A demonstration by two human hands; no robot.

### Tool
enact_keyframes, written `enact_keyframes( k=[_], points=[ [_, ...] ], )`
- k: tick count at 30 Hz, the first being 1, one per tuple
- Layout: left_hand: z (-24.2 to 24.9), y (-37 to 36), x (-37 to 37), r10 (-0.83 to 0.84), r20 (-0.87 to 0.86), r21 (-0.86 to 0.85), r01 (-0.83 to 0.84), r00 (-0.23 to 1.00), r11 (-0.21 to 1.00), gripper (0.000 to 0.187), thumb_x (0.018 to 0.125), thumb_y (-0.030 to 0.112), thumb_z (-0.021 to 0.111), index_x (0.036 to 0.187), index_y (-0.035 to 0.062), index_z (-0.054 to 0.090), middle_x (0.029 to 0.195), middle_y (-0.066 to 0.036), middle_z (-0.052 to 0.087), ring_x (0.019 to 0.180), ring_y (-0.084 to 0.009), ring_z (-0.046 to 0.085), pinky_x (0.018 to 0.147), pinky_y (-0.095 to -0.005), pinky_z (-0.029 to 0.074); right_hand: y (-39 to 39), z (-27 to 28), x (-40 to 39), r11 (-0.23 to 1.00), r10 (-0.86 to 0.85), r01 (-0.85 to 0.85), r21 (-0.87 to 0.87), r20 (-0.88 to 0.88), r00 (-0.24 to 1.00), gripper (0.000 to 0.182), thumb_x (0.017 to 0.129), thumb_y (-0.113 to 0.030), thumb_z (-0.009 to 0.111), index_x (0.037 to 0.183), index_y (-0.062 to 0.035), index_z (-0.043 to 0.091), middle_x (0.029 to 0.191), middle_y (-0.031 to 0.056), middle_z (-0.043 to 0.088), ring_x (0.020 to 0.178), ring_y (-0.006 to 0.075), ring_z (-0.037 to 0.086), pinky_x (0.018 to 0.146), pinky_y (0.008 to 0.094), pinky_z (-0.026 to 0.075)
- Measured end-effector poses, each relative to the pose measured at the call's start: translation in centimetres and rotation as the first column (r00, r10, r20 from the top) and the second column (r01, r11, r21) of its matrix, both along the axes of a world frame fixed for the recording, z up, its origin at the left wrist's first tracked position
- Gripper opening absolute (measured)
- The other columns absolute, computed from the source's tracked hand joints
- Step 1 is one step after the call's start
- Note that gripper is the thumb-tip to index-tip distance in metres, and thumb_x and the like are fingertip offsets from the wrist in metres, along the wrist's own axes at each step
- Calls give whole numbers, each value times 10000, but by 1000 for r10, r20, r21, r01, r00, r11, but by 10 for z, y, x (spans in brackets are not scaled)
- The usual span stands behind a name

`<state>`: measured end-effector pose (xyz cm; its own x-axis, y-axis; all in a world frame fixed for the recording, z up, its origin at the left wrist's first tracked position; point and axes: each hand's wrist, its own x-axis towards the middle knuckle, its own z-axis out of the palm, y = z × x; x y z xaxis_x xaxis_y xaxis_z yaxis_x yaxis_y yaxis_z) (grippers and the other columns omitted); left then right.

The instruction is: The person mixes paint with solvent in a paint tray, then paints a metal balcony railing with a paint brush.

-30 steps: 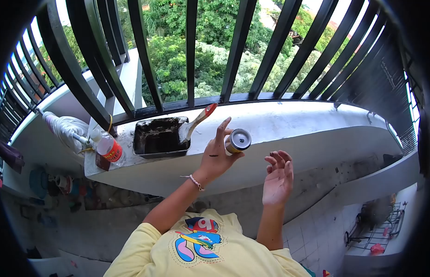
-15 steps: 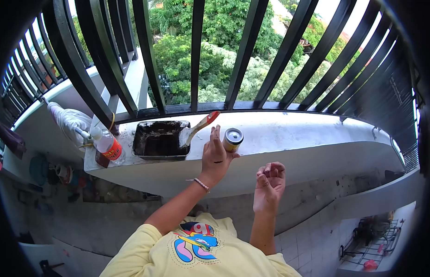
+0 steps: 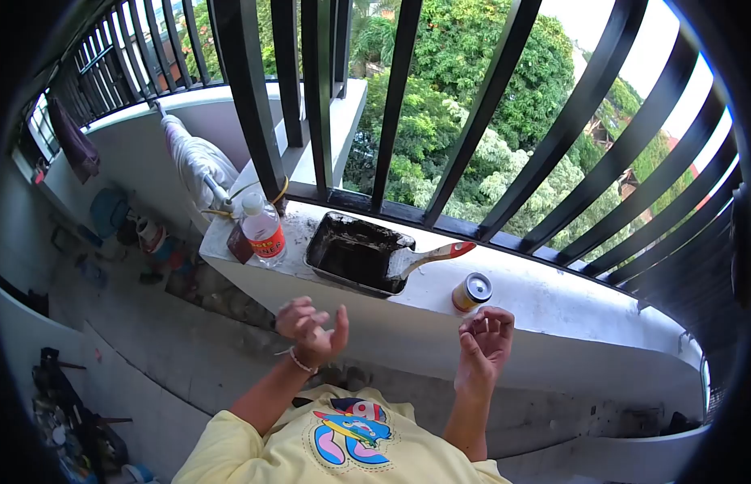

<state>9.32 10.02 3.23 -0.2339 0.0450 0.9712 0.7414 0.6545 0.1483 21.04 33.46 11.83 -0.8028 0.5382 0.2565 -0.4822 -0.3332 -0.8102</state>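
Observation:
My left hand [image 3: 312, 332] is raised in front of the ledge, below the paint tray, with thumb and fingers apart and nothing in it. My right hand [image 3: 486, 347] is held up just below a small can [image 3: 472, 292], its fingers loosely curled; I see nothing held in it. The can has a yellow label and a closed silver top. A black-coated paint tray [image 3: 351, 252] lies on the ledge, and a paintbrush [image 3: 432, 256] with a red-tipped handle leans over its right side. Left of the tray stands a clear plastic bottle [image 3: 264, 232] with a red label.
The white ledge [image 3: 553, 294] runs along black metal railing bars [image 3: 480, 121], with trees beyond. A bundle of white cloth or cord [image 3: 194, 161] hangs at the left. Assorted items [image 3: 153, 238] lie on the floor at the lower left.
My left hand has moved away from beside the can, down and to the left. My right hand stays raised, now closer to the can in view. The head view has turned left.

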Motion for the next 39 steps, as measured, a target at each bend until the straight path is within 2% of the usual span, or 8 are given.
enact_keyframes(
  k=[5,7,13,17,20,30,35,39],
  points=[
    [41,-42,-71,288,302,138,-340,909,930,806,818,159,843,1413,22,317,1429,-190,240,1251,-356,425,1010,-476,421,-28,12,-28,975,198,-195,106,-26,980,424,830,7,780,1173,-57,539,1107,48,521,953,137,557,813,265,463],
    [35,-51,-96,-32,355,333,-94,934,938,882,834,241,853,1460,-5,283,1431,-223,344,1263,-386,462,1043,-492,402,-36,16,-38,907,334,-335,254,49,941,370,850,-21,759,1156,-47,553,1086,45,519,952,131,544,773,266,436],
    [35,-61,-83,142,618,122,-272,773,954,850,828,297,860,1460,16,365,1366,-205,550,1280,-348,511,1035,-467,378,-77,67,-73,789,331,-369,491,165,929,145,938,-116,700,895,1,625,776,20,604,684,92,508,652,262,408],
    [70,-65,-39,255,481,-7,-287,839,958,801,784,336,872,1414,54,465,1344,-137,587,1209,-312,570,1004,-444,371,-109,103,-91,655,131,-239,717,204,970,297,965,-280,694,855,-14,622,630,26,544,517,142,508,519,321,397],
    [97,-72,-9,156,431,-130,-110,889,985,793,640,324,898,1343,136,583,1217,-48,647,1126,-211,608,945,-413,301,-129,116,-103,129,-128,-123,984,140,982,556,928,-556,664,714,-43,632,620,100,622,553,280,635,493,387,446],
    [120,-82,6,-192,401,67,180,896,981,766,614,227,929,1304,73,635,1093,-100,692,970,-288,679,880,-392,566,-137,116,-117,-112,-93,6,994,-16,996,551,903,-513,668,611,-46,653,573,133,619,505,325,632,491,421,501],
    [93,-93,-5,-783,530,507,619,325,600,728,615,193,943,1251,-11,652,1048,-89,722,951,-147,687,890,-312,553,-117,120,-115,-93,287,127,987,-96,953,451,900,-410,709,670,-43,583,641,108,593,583,313,634,538,429,501],
    [90,-107,-14,-830,543,681,644,-125,348,729,602,184,950,1229,-33,650,1070,-64,715,936,-115,665,887,-290,546,-108,123,-99,-271,455,109,956,28,890,401,906,-367,731,837,-39,513,752,102,531,704,303,616,621,436,499]
  ],
)
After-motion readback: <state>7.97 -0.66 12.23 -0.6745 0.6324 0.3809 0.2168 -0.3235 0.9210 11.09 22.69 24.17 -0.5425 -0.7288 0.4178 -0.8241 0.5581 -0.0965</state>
